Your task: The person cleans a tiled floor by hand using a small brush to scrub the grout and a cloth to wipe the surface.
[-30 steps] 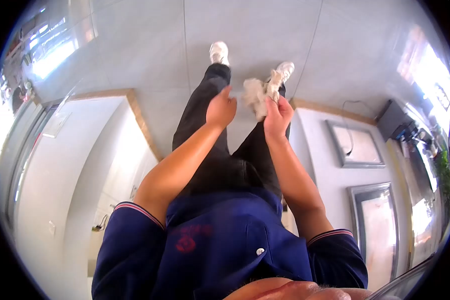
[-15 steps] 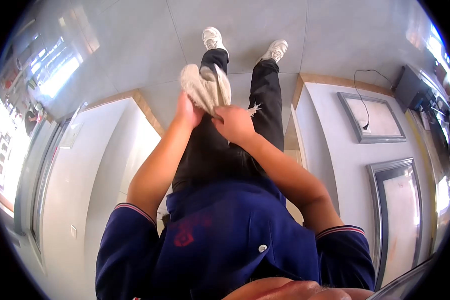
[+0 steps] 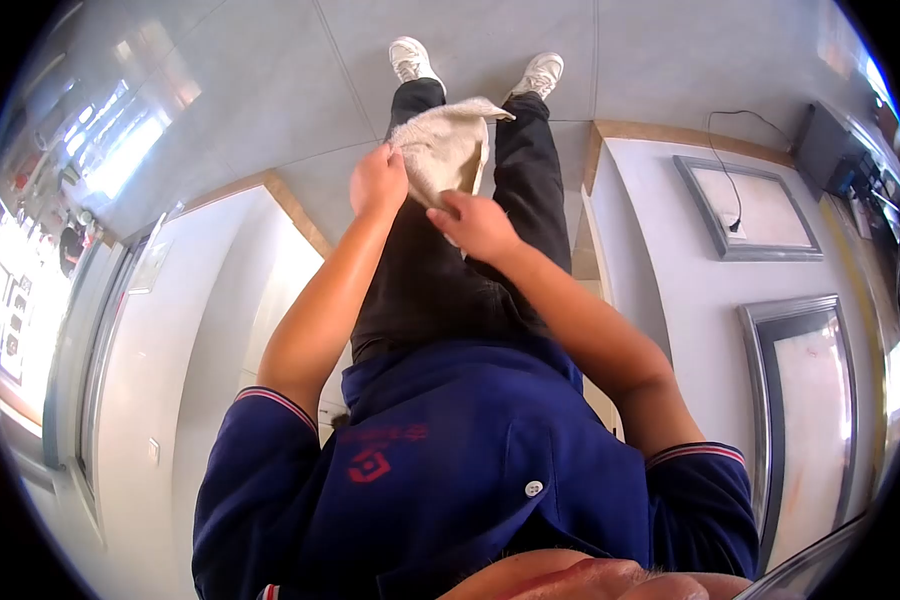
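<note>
A beige cloth point(image 3: 442, 150) hangs partly spread between my hands, over my dark trousers and above the floor. My left hand point(image 3: 378, 182) pinches its left edge, fingers closed. My right hand point(image 3: 476, 226) grips the lower corner of the cloth between thumb and fingers. The cloth's upper right corner sticks out freely toward the right shoe.
My white shoes point(image 3: 410, 62) stand on the grey tiled floor point(image 3: 470, 30). Two grey-framed panels point(image 3: 750, 208) are on the right wall, with a black cable and a dark box point(image 3: 832, 150) beyond. A white wall point(image 3: 140, 350) stands at the left.
The bunched cloth was first in my right hand alone, with my left hand apart from it. Both hands then came together on it, and the cloth is now opened wider.
</note>
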Demonstrator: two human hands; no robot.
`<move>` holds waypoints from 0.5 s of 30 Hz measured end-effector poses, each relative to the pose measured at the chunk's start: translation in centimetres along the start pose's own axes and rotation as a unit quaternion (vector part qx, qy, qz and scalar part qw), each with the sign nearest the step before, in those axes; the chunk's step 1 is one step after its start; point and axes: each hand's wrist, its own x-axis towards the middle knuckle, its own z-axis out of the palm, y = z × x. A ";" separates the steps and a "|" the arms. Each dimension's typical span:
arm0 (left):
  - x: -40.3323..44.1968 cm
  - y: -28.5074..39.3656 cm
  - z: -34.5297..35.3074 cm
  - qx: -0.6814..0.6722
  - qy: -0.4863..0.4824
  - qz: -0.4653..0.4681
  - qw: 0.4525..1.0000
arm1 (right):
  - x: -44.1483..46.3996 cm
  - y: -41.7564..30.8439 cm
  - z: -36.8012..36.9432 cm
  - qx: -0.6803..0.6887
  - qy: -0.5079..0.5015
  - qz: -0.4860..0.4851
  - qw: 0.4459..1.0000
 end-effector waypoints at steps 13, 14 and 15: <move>-0.1 1.6 -8.5 -0.067 0.151 0.070 0.984 | 0.4 0.7 -4.6 -0.155 0.367 -0.181 0.899; 0.9 -0.5 -6.8 0.041 0.029 0.051 0.997 | 0.5 0.9 -5.1 -0.118 0.369 -0.240 0.890; 3.0 -3.9 -3.6 0.145 -0.091 0.033 0.985 | 1.4 3.5 -3.6 -0.146 0.239 -0.123 0.952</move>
